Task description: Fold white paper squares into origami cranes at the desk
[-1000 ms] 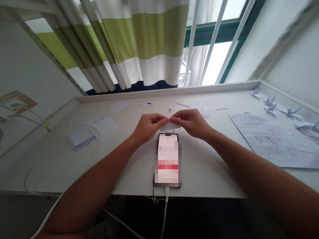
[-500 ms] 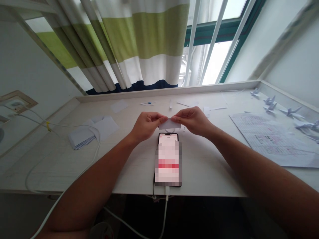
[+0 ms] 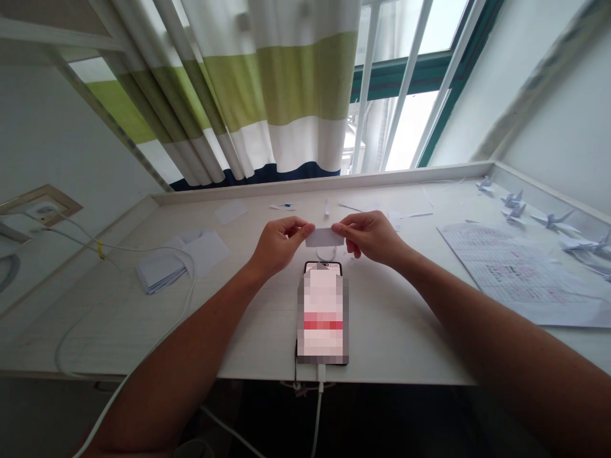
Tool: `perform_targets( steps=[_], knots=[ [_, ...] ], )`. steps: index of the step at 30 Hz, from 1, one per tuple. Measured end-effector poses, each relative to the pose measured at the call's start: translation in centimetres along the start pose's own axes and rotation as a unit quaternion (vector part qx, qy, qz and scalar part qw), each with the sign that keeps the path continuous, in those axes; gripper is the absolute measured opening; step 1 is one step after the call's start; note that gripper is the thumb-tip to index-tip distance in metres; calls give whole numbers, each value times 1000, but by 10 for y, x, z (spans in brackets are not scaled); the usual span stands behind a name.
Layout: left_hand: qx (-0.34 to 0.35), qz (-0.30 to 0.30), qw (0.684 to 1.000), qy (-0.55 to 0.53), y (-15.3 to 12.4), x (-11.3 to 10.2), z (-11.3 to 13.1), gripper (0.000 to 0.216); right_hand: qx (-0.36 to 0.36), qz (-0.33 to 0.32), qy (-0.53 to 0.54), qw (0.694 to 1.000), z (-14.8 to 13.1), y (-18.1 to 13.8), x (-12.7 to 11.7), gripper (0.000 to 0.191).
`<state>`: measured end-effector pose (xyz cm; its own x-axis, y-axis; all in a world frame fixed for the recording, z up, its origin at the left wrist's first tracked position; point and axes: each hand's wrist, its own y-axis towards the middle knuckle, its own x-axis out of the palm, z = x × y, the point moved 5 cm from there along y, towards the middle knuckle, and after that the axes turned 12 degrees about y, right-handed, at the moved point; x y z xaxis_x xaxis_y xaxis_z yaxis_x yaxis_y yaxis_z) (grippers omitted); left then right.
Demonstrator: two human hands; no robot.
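At eleven o'clock from the black-edged rectangular phone (image 3: 323, 305), the bare left hand (image 3: 278, 247) pinches one upper corner of a small white oblong piece of paper (image 3: 324, 238) in its fingers. The paper is held at twelve o'clock, over the whitish desk (image 3: 394, 305), and at one o'clock the bare right hand (image 3: 375, 236) grasps the opposite corner. The two hands' fingers, nearly touching a moment ago, now stand apart, leaving the top edge between them bare and apparently straight.

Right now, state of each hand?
Left hand: closed, pinching the white paper piece at its left end.
Right hand: closed, pinching the white paper piece at its right end.
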<state>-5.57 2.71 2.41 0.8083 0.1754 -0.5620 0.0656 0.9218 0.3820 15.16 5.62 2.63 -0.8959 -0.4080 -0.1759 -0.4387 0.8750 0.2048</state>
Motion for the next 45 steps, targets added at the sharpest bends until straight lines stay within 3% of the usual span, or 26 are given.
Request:
perform_targets(
  steps=[3, 9, 15, 18, 21, 24, 27, 30, 32, 36, 40, 42, 45],
  knots=[
    [20, -17, 999, 25, -1, 3, 1, 37, -11, 7, -5, 1000, 0, 0, -1, 46],
    [116, -34, 976, 181, -5, 6, 10, 28, -55, 22, -68, 996, -1, 3, -2, 39],
    [104, -15, 979, 173, -7, 3, 12, 35, -76, 18, -95, 992, 0, 1, 2, 35],
    [98, -2, 982, 162, -10, 3, 14, 35, -56, 29, -23, 998, 3, 1, 3, 37],
    [101, -25, 985, 140, -12, 8, 16, 37, -36, 38, 102, 993, 4, 1, 4, 45],
    [72, -26, 994, 75, -11, 10, 17, 40, -15, 26, 188, 982, 3, 1, 5, 48],
    [-7, -39, 996, -81, -8, 13, 12, 40, -18, 0, 239, 971, 1, 2, 6, 48],
    [-61, -127, 957, -253, -9, 25, 9, 50, -25, -19, 259, 965, 0, 2, 6, 47],
    [-77, -147, 936, -309, -10, 30, 8, 50, -23, -7, 265, 964, 0, 2, 4, 47],
    [-72, -70, 941, -323, -7, 29, 2, 36, -1, 17, 286, 958, -1, 1, 1, 55],
    [-86, 19, 943, -322, -4, 24, -4, 34, -2, -34, 287, 957, -4, -1, 8, 70],
    [-87, 24, 942, -322, -4, 22, -4, 36, -30, -23, 271, 962, -5, -1, 9, 62],
    [-77, 37, 950, -299, -4, 18, -3, 35, -64, 43, 230, 970, -4, 0, 6, 36]
  ],
)
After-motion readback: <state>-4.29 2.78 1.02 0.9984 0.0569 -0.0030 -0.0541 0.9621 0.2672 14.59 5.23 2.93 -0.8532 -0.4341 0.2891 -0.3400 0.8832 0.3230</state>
